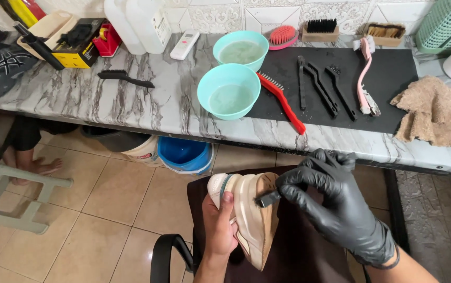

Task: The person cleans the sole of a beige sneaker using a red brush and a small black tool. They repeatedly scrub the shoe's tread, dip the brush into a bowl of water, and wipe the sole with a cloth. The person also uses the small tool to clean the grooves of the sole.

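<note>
Marble counter seen above; black mat laid on it. Two teal bowls of water counted. Below, one cream shoe is gripped on its side by the bare left hand. Small brush is pinched in the gloved right hand, pressed against the sole.
</note>
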